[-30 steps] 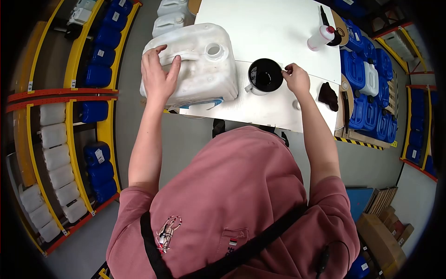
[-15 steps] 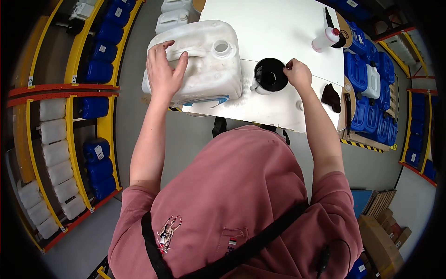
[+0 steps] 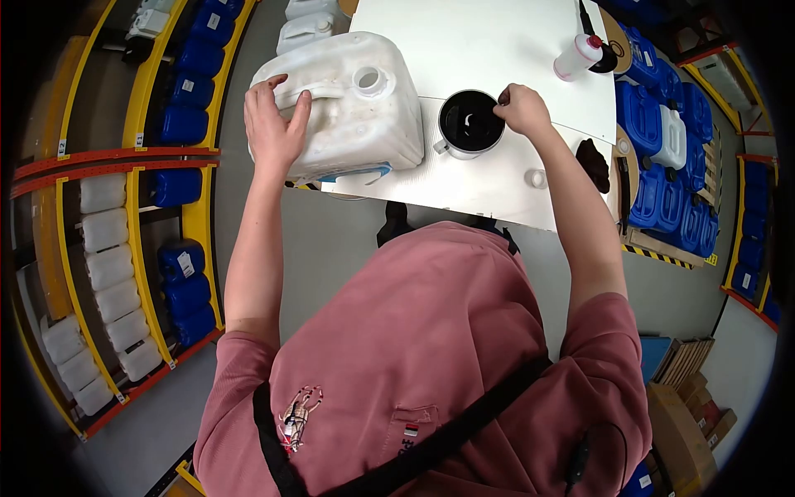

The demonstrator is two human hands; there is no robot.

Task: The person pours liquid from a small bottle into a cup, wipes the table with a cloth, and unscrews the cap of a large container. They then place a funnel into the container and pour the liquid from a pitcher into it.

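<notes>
A large translucent white jerrycan [image 3: 356,124] stands on the near left of the white table, its round mouth uncapped. My left hand [image 3: 277,124] lies on its top at the handle, thumb on one side and fingers on the other. To its right is a round jug [image 3: 472,153] with a pale outside, a small handle or spout at the lower left and a glossy black inside. My right hand [image 3: 523,109] pinches the jug's right rim between thumb and fingers; the fingertips look dark.
A white bottle with a red cap [image 3: 577,58], a dark crumpled cloth [image 3: 592,166] and a small white cap [image 3: 536,178] are on the table [image 3: 489,50]. Blue jerrycans [image 3: 654,132] are stacked at right; shelves [image 3: 137,207] line the left.
The jerrycan's top has shifted left with my left hand, showing more of its right side. The jug and my right hand have moved slightly left and farther from me.
</notes>
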